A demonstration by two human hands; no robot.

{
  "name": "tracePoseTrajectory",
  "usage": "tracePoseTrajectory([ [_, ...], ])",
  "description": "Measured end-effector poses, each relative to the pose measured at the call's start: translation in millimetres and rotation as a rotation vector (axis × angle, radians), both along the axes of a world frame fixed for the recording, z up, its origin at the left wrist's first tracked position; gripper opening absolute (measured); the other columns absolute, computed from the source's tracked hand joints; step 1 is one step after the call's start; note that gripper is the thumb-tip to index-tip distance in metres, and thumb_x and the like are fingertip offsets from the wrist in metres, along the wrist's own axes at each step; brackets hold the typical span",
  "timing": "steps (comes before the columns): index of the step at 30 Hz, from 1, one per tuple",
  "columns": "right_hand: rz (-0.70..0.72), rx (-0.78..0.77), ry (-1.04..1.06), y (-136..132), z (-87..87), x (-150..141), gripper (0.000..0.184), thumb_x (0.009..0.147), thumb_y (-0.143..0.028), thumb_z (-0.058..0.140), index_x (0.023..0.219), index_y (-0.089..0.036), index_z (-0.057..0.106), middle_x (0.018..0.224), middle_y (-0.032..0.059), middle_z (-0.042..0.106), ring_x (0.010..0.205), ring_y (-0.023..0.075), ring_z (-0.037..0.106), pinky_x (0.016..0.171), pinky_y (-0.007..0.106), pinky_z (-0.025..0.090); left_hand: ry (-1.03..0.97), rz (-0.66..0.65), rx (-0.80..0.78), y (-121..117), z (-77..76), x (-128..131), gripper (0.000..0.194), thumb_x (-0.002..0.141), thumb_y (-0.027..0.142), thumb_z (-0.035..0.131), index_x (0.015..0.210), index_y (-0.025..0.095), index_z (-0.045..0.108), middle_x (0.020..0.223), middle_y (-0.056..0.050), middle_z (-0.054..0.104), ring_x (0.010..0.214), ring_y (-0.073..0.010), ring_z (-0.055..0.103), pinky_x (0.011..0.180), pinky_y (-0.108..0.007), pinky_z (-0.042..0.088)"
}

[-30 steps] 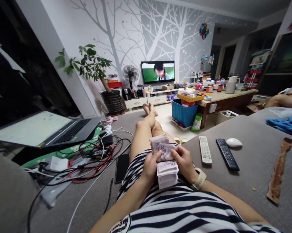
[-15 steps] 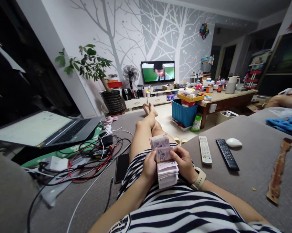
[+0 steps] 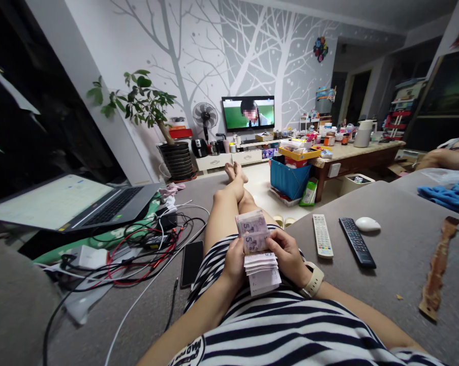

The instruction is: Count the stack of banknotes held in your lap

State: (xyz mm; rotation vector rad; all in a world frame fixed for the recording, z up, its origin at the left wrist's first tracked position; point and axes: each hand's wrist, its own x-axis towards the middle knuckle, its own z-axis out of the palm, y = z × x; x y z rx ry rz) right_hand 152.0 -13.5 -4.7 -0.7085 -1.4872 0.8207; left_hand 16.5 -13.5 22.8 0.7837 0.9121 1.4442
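Item, as I read it from my remote seat: one stack of banknotes (image 3: 256,249), clamped from both sides over the striped lap. Left hand (image 3: 234,259) wraps the stack's left edge, fingers closed on it; right hand (image 3: 290,254) pinches the right edge, thumb on the top notes. Left of the grip: black phone (image 3: 192,262), tangled cables (image 3: 138,249), open laptop (image 3: 72,203). Right of the grip: white remote (image 3: 323,235), black remote (image 3: 357,241), white mouse (image 3: 367,223).

Two remotes (image 3: 339,238) and a mouse (image 3: 367,223) beside — laptop (image 3: 67,203) opposite.
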Motion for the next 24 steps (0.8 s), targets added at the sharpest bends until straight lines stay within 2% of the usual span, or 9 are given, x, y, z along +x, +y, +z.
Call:
tracePoseTrajectory([
  [3,0.005,0.015,-0.011,-1.5,0.3,0.9,0.02,0.087,-0.031,0.054,0.072,-0.018,0.051,0.065,-0.0028,0.046,0.062,0.0123,0.042,0.06,0.025,0.035,0.038,-0.048,-0.037,0.8,-2.5,-1.4,0.029,0.084,0.032,0.051,0.067,0.01,0.063,0.059,-0.002,0.066,0.063,-0.0191,0.066,0.067,-0.032,0.048],
  [6,0.011,0.038,-0.027,-3.4,1.3,1.9,0.022,0.088,-0.032,0.053,0.071,-0.019,0.051,0.064,-0.0025,0.046,0.062,0.0126,0.041,0.06,0.025,0.034,0.033,-0.037,-0.054,2.0,-4.0,-1.8,0.03,0.085,0.034,0.051,0.068,0.012,0.062,0.057,0.0,0.064,0.062,-0.0181,0.066,0.067,-0.032,0.048],
  [10,0.034,0.076,-0.041,-4.6,1.9,2.7,0.023,0.089,-0.032,0.051,0.07,-0.019,0.051,0.064,-0.0023,0.046,0.062,0.0129,0.042,0.06,0.026,0.034,-0.017,-0.052,-0.066,3.4,-5.4,-0.9,0.026,0.085,0.031,0.048,0.072,0.013,0.062,0.062,0.0,0.068,0.067,-0.019,0.068,0.068,-0.032,0.049],
  [17,0.057,0.127,-0.058,-4.8,0.3,4.0,0.029,0.091,-0.033,0.049,0.065,-0.019,0.05,0.063,-0.0018,0.046,0.061,0.0131,0.041,0.061,0.027,0.033,-0.055,-0.034,-0.055,1.3,-1.7,1.3,0.017,0.075,0.03,0.059,0.07,0.014,0.065,0.063,-0.004,0.07,0.077,-0.0254,0.069,0.069,-0.035,0.052],
  [20,0.055,0.131,-0.06,-5.4,-0.6,4.5,0.032,0.091,-0.035,0.048,0.063,-0.018,0.051,0.061,-0.0014,0.046,0.06,0.0133,0.041,0.06,0.027,0.033,-0.042,-0.007,-0.036,-0.1,-0.6,1.9,0.017,0.07,0.03,0.064,0.07,0.013,0.066,0.066,-0.007,0.071,0.074,-0.0248,0.068,0.069,-0.034,0.052],
  [24,0.041,0.103,-0.024,-2.8,-2.5,5.3,0.039,0.092,-0.038,0.044,0.06,-0.018,0.055,0.06,0.0007,0.052,0.06,0.0143,0.047,0.061,0.028,0.037,-0.055,-0.038,-0.006,0.2,-3.0,1.5,0.017,0.07,0.028,0.065,0.074,0.012,0.068,0.07,-0.008,0.072,0.073,-0.0236,0.068,0.073,-0.034,0.051],
])
